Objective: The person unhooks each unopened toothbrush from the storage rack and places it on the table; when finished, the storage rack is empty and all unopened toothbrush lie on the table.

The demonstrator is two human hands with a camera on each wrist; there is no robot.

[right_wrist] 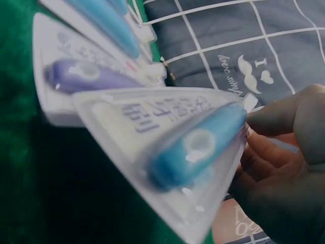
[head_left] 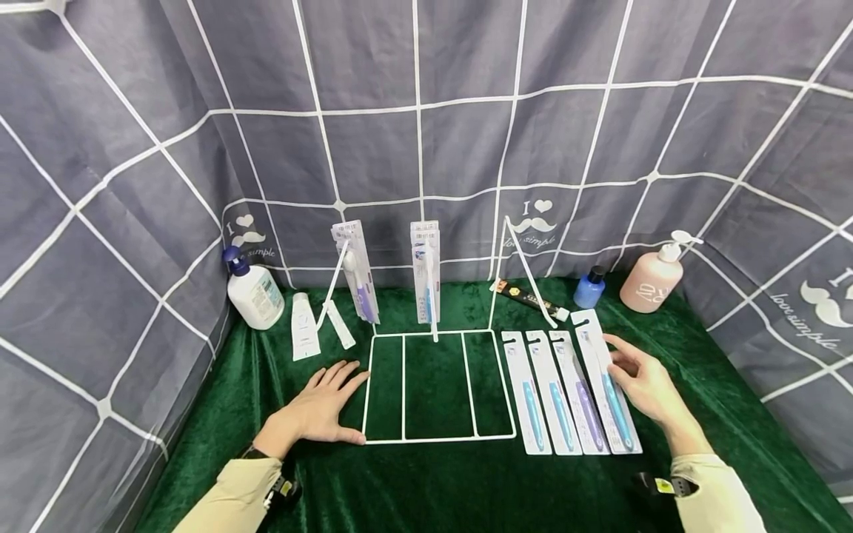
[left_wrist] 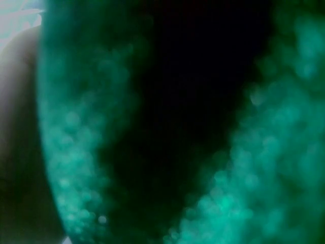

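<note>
My right hand [head_left: 643, 377] pinches the edge of a packaged toothbrush [head_left: 614, 407] with a blue handle, the rightmost of a row. In the right wrist view its pack [right_wrist: 198, 147] slants up in front of the purple one [right_wrist: 91, 76]. Left of it lie a purple packaged toothbrush [head_left: 586, 414] and two blue ones. My left hand [head_left: 320, 407] rests spread on the green cloth, its thumb at the front left corner of a white wire rack [head_left: 440, 440]. Packaged toothbrushes hang on the rack's left prong [head_left: 333, 285] and middle prong [head_left: 435, 318]. Only blurred cloth and dark shadow dominate the left wrist view.
Behind my left hand lie a white tube [head_left: 304, 329] and a small white box [head_left: 341, 326], near a white pump bottle [head_left: 256, 296]. A black toothpaste tube [head_left: 526, 297] lies under the right prong [head_left: 533, 277]. At back right stand a blue bottle [head_left: 589, 291] and a pink pump bottle [head_left: 651, 281].
</note>
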